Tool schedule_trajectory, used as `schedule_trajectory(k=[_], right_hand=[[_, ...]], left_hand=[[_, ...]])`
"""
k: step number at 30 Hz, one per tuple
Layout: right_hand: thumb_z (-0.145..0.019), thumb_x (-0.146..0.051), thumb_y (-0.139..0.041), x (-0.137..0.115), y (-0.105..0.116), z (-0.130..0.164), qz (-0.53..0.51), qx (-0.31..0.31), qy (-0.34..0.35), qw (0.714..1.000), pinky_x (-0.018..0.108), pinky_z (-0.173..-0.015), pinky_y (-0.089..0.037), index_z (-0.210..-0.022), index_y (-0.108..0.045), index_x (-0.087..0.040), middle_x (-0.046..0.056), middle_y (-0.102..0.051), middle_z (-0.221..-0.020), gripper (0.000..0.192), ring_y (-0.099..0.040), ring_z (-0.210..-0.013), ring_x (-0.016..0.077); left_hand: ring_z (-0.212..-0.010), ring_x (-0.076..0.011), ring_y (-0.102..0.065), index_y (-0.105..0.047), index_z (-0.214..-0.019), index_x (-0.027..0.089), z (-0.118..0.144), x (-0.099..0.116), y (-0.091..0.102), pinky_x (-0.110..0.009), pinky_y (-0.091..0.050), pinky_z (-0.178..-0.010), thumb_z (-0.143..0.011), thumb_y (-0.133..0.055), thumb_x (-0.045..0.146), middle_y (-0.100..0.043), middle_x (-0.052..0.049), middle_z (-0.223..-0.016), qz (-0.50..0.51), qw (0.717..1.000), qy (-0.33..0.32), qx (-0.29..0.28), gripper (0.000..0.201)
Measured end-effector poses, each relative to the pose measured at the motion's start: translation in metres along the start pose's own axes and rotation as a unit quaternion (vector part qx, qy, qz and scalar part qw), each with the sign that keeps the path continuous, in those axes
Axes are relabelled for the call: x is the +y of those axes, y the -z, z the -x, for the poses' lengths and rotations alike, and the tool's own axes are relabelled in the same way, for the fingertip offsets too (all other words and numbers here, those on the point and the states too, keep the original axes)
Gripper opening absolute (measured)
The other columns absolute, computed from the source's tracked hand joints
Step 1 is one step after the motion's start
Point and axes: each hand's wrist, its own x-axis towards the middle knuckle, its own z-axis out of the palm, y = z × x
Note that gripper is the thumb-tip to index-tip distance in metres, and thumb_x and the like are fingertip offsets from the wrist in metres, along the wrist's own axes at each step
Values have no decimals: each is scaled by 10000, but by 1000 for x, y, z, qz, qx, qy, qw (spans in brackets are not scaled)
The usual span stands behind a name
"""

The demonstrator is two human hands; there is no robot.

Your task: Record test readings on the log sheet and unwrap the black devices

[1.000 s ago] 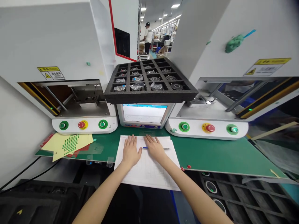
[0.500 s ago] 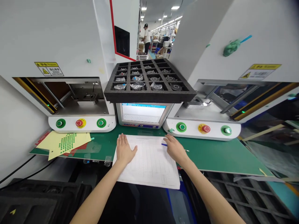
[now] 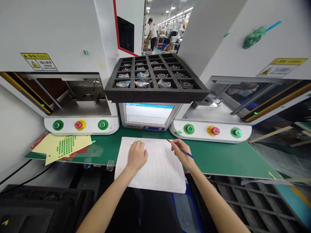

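Printed paper sheets [image 3: 155, 171] with a table of fine lines lie on the green work surface, overhanging its front edge. My left hand [image 3: 137, 155] rests palm down on the left half of the sheets, fingers loosely bent and thumb apart, holding nothing. At the right edge of the paper, my right hand [image 3: 182, 153] is closed around a blue pen [image 3: 186, 152]. The pen's tip points up and left, near the top right corner of the sheets; whether it touches the paper I cannot tell.
A black foam tray [image 3: 155, 95] of small round parts, some bagged, sits above a monitor [image 3: 148, 114]. Button panels [image 3: 81, 125] front the machines on both sides. Yellow sheets with green dots [image 3: 65, 145] lie left. More black trays [image 3: 257, 200] stand low right.
My right hand has turned the pen into a writing hold, its tip now up and left. My left hand has slid inward on the paper, its fingers more bent. The view has shifted slightly.
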Motion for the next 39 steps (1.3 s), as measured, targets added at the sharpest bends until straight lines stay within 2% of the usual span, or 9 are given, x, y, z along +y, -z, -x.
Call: schedule_trajectory(k=[1, 3, 5, 8, 11, 17, 20, 34, 39], right_hand=[[-727, -461, -618, 5, -6, -7, -12, 2, -2, 1000, 217, -397, -278, -764, -590, -169, -29, -554, -530, 297, -360, -406, 71], [-744, -473, -526, 13, -16, -20, -36, -11, -6, 999, 226, -386, -286, -811, -583, -169, -10, -585, -552, 316, -364, -397, 83], [-706, -449, -524, 20, -23, -29, -51, -24, -9, 998, 231, -380, -306, -814, -589, -165, 16, -625, -602, 311, -382, -402, 88], [-626, -354, -580, 29, -26, -39, -50, -16, -13, 999, 211, -343, -247, -673, -543, -191, -27, -549, -470, 174, -322, -347, 70], [-582, -291, -561, 36, -24, -42, -43, 16, -8, 999, 203, -316, -200, -577, -462, -222, -62, -448, -353, 121, -294, -298, 72], [-571, -255, -475, 42, -23, -42, -49, 112, 6, 993, 202, -305, -294, -461, -351, -232, -81, -324, -329, 167, -292, -292, 67], [-573, -248, -472, 44, -24, -42, -45, 140, 7, 989, 194, -304, -315, -453, -365, -220, -85, -304, -361, 163, -296, -301, 57], [-597, -223, -453, 47, -23, -44, 2, 120, 18, 993, 180, -284, -268, -453, -377, -212, -70, -313, -387, 163, -336, -307, 64], [-612, -217, -458, 47, -23, -43, 11, 125, 25, 992, 176, -289, -289, -467, -368, -214, -70, -308, -395, 170, -336, -320, 64]], left_hand=[[-1021, -234, -603, -647, -979, 144, -3, 4, -2, -335, -481, -886, -865, -463, 181, -671, -102, -1058, 8, 1000, 1, -6, 220], [-855, -223, -621, -632, -825, 169, -8, 7, -7, -330, -481, -763, -868, -456, 186, -672, -81, -862, 21, 1000, 11, -15, 182], [-789, -226, -615, -603, -741, 177, -12, 7, -13, -333, -452, -706, -867, -453, 186, -657, -80, -783, 29, 999, 23, -21, 197], [-759, -219, -598, -560, -686, 182, -14, 4, -17, -326, -400, -658, -861, -461, 182, -644, -75, -754, 47, 998, 39, -20, 201], [-722, -193, -573, -502, -639, 187, -14, 1, -18, -311, -351, -623, -852, -484, 180, -621, -44, -714, 79, 995, 52, -18, 214], [-629, -134, -516, -428, -602, 187, -16, -5, -19, -264, -327, -599, -846, -530, 216, -560, 19, -633, 159, 984, 85, -11, 266], [-606, -126, -498, -421, -595, 186, -17, -6, -21, -256, -322, -596, -836, -545, 218, -534, 29, -608, 184, 978, 94, -8, 272], [-592, -127, -475, -425, -578, 187, -16, -5, -22, -265, -311, -594, -815, -567, 193, -500, 33, -585, 218, 971, 96, 3, 276], [-593, -127, -476, -418, -580, 187, -16, -6, -23, -262, -309, -590, -820, -566, 197, -506, 34, -589, 220, 971, 92, 3, 282]])
